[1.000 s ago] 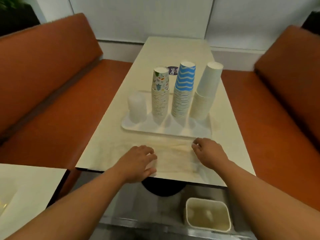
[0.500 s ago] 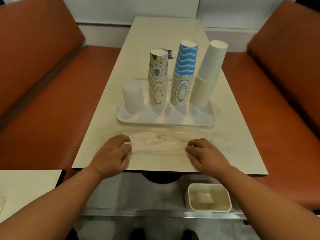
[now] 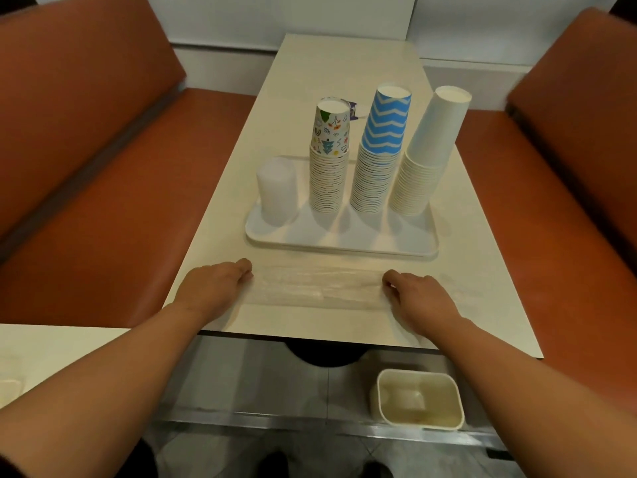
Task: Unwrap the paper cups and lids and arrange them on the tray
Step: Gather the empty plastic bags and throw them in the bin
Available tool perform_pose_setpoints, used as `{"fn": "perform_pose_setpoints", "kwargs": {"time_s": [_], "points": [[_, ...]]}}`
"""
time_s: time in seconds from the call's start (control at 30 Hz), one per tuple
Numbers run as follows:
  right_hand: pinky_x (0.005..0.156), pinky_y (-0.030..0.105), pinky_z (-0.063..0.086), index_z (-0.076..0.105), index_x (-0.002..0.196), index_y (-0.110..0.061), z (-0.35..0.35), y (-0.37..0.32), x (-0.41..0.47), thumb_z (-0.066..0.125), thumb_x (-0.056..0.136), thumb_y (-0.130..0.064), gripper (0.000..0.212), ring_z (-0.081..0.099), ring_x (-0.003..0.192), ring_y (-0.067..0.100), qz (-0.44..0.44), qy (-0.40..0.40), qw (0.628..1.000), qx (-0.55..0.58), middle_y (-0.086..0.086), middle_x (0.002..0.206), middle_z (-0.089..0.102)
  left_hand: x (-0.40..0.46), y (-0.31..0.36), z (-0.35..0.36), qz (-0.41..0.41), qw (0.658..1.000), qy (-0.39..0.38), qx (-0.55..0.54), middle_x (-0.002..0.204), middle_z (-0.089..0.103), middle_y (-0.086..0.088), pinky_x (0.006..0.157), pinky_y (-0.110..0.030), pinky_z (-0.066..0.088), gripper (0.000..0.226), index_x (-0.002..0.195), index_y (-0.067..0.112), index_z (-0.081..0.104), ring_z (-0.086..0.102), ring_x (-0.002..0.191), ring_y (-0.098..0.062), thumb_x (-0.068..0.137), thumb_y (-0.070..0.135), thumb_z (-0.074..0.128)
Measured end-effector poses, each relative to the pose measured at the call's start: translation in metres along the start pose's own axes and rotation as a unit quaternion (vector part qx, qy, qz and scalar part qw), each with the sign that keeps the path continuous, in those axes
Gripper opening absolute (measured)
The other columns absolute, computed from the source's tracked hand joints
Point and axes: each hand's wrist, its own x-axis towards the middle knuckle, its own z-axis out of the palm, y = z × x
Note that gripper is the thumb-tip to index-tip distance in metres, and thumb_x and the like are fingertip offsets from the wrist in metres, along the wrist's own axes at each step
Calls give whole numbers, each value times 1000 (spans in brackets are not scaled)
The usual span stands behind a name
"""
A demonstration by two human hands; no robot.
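Both hands, left hand [image 3: 210,288] and right hand [image 3: 418,298], pinch the ends of limp, slippery clear wrapping [image 3: 317,288] near the table's [image 3: 310,326] front edge, likely best gathered from both ends.

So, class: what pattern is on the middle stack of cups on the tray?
Blue and white zigzag stripes on the middle stack, seen in the head view.

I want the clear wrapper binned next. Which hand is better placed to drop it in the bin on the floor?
Probably the right hand. Both hands rest on the ends of the clear wrapper, but the bin sits on the floor below the right forearm, while the left hand would have to cross over.
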Motion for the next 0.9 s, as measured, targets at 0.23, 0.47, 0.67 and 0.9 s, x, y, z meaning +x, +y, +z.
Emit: {"fn": "perform_pose_setpoints", "kwargs": {"time_s": [0.23, 0.47, 0.67, 0.9], "points": [[63, 34, 46, 57, 114, -19, 2, -5, 1, 40, 104, -34, 25, 58, 78, 29, 7, 18, 1000, 9, 2, 98, 58, -9, 21, 13, 195, 946, 253, 56, 98, 66, -9, 83, -43, 43, 25, 95, 10, 71, 60, 91, -33, 84, 16, 49], [69, 39, 47, 71, 93, -14, 3, -13, -4, 76, 81, -22, 15, 57, 78, 30, -92, 144, 985, 11, 5, 88, 66, -15, 50, 28, 234, 968, 80, 33, 127, 66, 1, 96, -46, 51, 43, 121, 22, 68, 63, 115, -27, 90, 26, 39], [68, 36, 51, 75, 85, -15, 12, -13, -6, 60, 86, -28, 20, 62, 73, 30, -117, 125, 985, 37, -1, 86, 71, -17, 35, 21, 231, 963, 129, -48, 118, 69, -7, 82, -38, 59, 39, 113, 13, 72, 67, 106, -27, 90, 29, 44], [64, 34, 47, 73, 80, -12, 12, -10, -3, 51, 88, -21, 26, 58, 68, 28, -133, 171, 976, 18, 0, 73, 68, -17, -23, 7, 174, 974, 135, -47, 92, 70, -9, 74, -32, 54, 38, 86, 5, 73, 62, 86, -23, 88, 29, 43]]}}
